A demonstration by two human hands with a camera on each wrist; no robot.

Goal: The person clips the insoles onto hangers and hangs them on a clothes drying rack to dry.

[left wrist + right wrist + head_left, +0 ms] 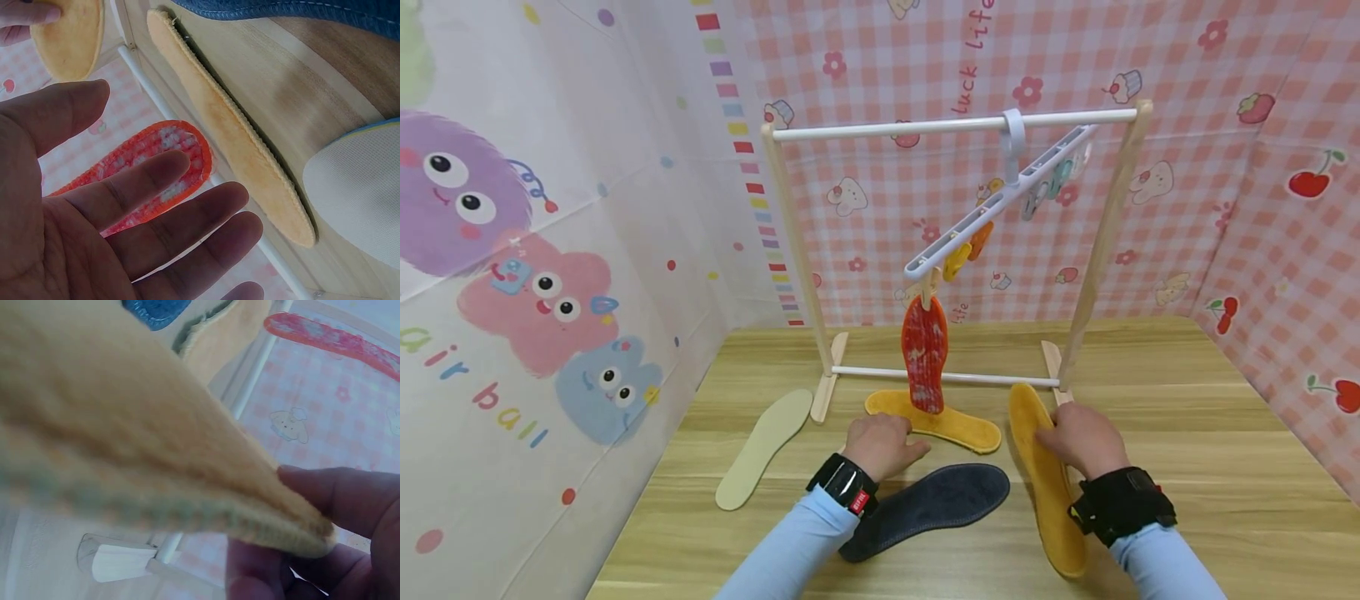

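Observation:
My right hand (1086, 437) pinches the edge of a yellow insole (1047, 483) between thumb and fingers, as the right wrist view also shows. My left hand (882, 446) is over the table with its fingers spread and nothing in them. Beyond it lies a second yellow insole (958, 427), and nearer me a dark navy insole (940, 504), partly covered by my left wrist. A red insole (925, 354) hangs upright from a wooden clothespin (927, 292), its lower end overlapping the second yellow insole in the head view. A pale cream insole (763, 450) lies at the left.
A wooden rack with a white top bar (887, 129) stands at the back of the wooden table (1210, 467). From it hangs a slanted white hanger (1000, 200) with yellow (957, 262), orange (980, 240) and green clips (1060, 177). Patterned cloth (865, 75) surrounds the table.

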